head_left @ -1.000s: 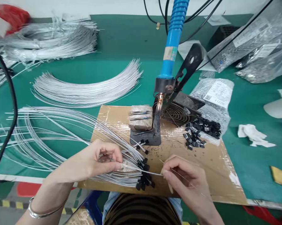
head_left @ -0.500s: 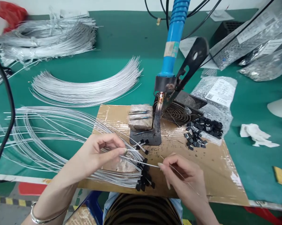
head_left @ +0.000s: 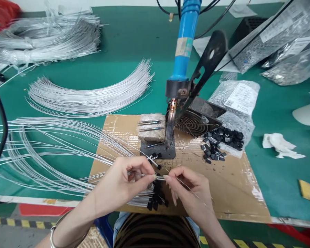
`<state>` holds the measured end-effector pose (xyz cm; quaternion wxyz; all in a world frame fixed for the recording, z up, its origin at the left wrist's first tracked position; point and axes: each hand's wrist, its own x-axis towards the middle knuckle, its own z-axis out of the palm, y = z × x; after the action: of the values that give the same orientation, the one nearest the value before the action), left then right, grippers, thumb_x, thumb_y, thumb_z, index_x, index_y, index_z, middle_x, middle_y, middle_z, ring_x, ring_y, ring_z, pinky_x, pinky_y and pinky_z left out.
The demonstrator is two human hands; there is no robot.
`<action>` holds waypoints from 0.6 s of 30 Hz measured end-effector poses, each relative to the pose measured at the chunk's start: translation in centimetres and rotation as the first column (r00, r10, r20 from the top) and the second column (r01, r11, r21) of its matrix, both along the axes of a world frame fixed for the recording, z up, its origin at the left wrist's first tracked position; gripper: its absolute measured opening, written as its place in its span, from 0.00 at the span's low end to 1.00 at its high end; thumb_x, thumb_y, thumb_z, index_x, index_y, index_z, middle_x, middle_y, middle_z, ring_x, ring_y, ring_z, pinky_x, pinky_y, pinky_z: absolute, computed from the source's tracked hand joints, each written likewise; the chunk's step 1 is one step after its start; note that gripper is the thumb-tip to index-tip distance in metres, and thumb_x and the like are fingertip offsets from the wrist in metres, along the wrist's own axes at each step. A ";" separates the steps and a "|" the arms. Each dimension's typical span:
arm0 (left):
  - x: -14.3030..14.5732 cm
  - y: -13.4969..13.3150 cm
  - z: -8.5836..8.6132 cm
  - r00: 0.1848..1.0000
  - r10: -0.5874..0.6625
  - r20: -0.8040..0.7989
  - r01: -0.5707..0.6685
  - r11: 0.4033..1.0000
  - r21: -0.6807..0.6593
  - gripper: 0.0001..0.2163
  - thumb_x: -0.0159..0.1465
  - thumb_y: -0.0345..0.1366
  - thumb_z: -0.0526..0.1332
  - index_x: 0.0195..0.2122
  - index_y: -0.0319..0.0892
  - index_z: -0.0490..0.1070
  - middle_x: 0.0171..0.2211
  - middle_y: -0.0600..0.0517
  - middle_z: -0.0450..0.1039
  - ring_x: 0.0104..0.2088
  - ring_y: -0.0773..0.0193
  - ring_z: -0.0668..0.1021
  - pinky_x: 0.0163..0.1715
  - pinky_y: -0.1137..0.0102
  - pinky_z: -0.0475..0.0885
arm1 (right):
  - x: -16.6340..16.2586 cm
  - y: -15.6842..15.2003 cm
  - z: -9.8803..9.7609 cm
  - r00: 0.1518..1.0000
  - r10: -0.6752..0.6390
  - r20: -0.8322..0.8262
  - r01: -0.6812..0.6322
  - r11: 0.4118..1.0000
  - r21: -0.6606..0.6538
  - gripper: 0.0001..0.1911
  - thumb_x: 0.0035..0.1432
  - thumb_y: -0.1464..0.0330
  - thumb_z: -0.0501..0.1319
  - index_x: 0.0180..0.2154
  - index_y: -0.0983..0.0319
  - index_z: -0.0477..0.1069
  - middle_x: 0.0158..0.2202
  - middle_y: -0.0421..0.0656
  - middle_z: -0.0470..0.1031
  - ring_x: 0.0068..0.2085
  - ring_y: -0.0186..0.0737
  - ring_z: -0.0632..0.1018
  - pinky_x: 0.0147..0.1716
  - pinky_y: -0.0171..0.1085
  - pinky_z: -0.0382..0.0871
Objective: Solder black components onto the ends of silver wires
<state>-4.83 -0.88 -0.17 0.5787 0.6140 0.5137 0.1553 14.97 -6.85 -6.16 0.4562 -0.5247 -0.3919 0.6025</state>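
My left hand [head_left: 134, 179] pinches thin white wires [head_left: 159, 178] between thumb and fingertips. Their short ends run across to my right hand [head_left: 187, 187], whose thumb and forefinger close on them. A thin strand of solder wire [head_left: 193, 193] also passes through my right hand, its tip sticking up past the forefinger. Below and behind my hands lies a bundle of white wires with black connectors [head_left: 155, 201] on their ends. The soldering iron [head_left: 184, 44] stands in its holder just beyond, tip pointing down.
A sponge block [head_left: 151, 136] with metal tips on it stands by the iron. Loose black connectors [head_left: 219, 139] lie on a plastic bag [head_left: 238, 100] at right. Cut white wires [head_left: 90, 98] lie behind, and coiled bundles [head_left: 54, 41] farther left. Cardboard [head_left: 234, 193] covers the work area.
My left hand has moved right and my right hand slightly left, so the fingertips are now close together. Less wire shows between them. The view has shifted slightly.
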 end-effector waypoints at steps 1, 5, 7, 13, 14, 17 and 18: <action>0.1 -0.1 0.0 1.000 -0.007 0.001 0.007 1.000 -0.005 0.09 0.67 0.36 0.64 0.30 0.41 0.76 0.24 0.56 0.72 0.24 0.68 0.68 0.24 0.73 0.62 | 0.0 0.0 0.0 1.000 -0.002 0.016 0.002 1.000 0.008 0.16 0.64 0.60 0.69 0.28 0.61 0.73 0.21 0.34 0.69 0.18 0.25 0.67 0.18 0.28 0.59; 0.6 -0.5 0.0 0.998 -0.060 -0.029 0.060 0.998 -0.001 0.08 0.70 0.37 0.61 0.36 0.42 0.77 0.29 0.54 0.77 0.29 0.66 0.72 0.29 0.71 0.65 | 0.3 0.1 0.1 0.988 0.018 0.155 -0.038 0.991 0.126 0.14 0.67 0.64 0.66 0.29 0.60 0.73 0.24 0.35 0.68 0.22 0.27 0.67 0.22 0.30 0.59; 1.1 -0.8 -0.1 0.995 -0.085 -0.043 0.085 0.996 -0.004 0.08 0.71 0.38 0.60 0.38 0.43 0.77 0.29 0.55 0.77 0.29 0.65 0.72 0.30 0.71 0.65 | 0.4 0.0 0.2 0.977 0.019 0.213 -0.062 0.978 0.197 0.12 0.68 0.66 0.65 0.30 0.60 0.73 0.26 0.36 0.69 0.25 0.29 0.69 0.24 0.31 0.60; 1.9 -1.4 -0.8 0.999 0.038 0.030 -0.036 0.996 -0.077 0.11 0.72 0.41 0.60 0.33 0.42 0.74 0.25 0.56 0.69 0.26 0.66 0.68 0.26 0.71 0.61 | 0.2 0.0 0.1 0.984 -0.025 0.174 -0.011 0.980 0.198 0.12 0.70 0.66 0.63 0.32 0.60 0.74 0.26 0.35 0.68 0.22 0.27 0.69 0.23 0.30 0.62; 2.0 -1.5 -0.8 0.996 0.072 0.050 -0.068 0.994 -0.086 0.12 0.71 0.41 0.60 0.33 0.42 0.74 0.24 0.56 0.68 0.26 0.67 0.66 0.26 0.71 0.60 | 0.3 0.1 0.1 0.990 -0.058 0.132 0.036 0.985 0.166 0.12 0.71 0.65 0.63 0.32 0.60 0.74 0.24 0.34 0.68 0.21 0.26 0.69 0.22 0.29 0.62; 1.9 -1.4 -0.9 0.981 0.172 0.092 -0.163 0.982 -0.093 0.12 0.70 0.42 0.62 0.32 0.40 0.74 0.24 0.56 0.66 0.24 0.68 0.63 0.24 0.72 0.57 | 0.7 0.4 0.0 0.981 -0.195 -0.023 0.196 0.978 0.074 0.14 0.72 0.61 0.61 0.34 0.59 0.76 0.23 0.34 0.70 0.20 0.27 0.72 0.22 0.28 0.66; 1.9 -1.3 -0.9 0.976 0.195 0.101 -0.186 0.978 -0.093 0.12 0.69 0.41 0.63 0.32 0.40 0.75 0.23 0.56 0.66 0.24 0.69 0.63 0.23 0.73 0.57 | 1.0 0.5 -0.1 0.974 -0.209 -0.091 0.216 0.974 0.065 0.16 0.73 0.59 0.59 0.36 0.59 0.78 0.24 0.37 0.73 0.22 0.30 0.75 0.24 0.30 0.70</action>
<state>-2.90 -2.20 -1.07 0.6137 0.5279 0.5435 0.2220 15.94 -6.34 -6.22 0.5534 -0.5205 -0.3360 0.5567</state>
